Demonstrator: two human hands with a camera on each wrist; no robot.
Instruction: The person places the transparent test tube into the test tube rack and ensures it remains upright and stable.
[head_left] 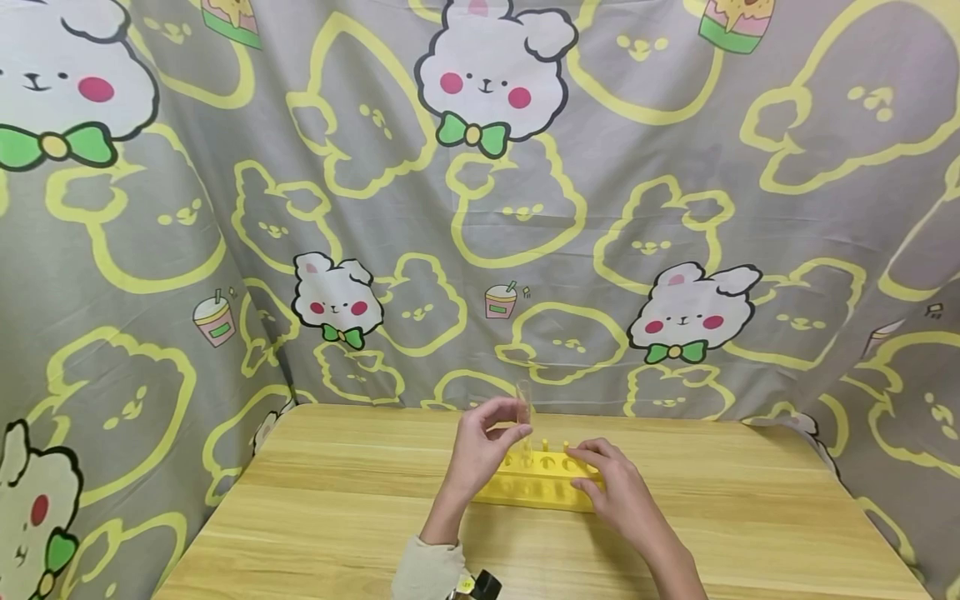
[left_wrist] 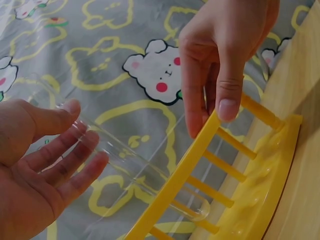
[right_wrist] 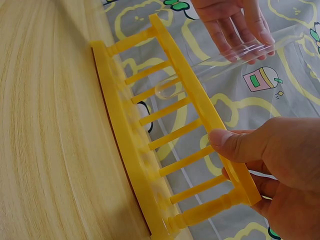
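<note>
My left hand (head_left: 478,446) pinches a clear glass test tube (left_wrist: 131,155) between thumb and fingers. The tube slants in both wrist views, and its rounded lower end shows between the top plate and the base of a yellow test tube rack (head_left: 536,493). In the head view it stands nearly upright over the left part of the rack. My right hand (head_left: 618,483) grips the rack's top plate near its right end, thumb on the near side and fingers on the far side. No other tube shows in the rack.
The rack stands on a light wood-grain table (head_left: 337,492). Behind and at both sides hangs a grey curtain (head_left: 420,225) with rabbit prints, close to the table's back edge. A black device (head_left: 486,585) sits at my left wrist by a pale sleeve.
</note>
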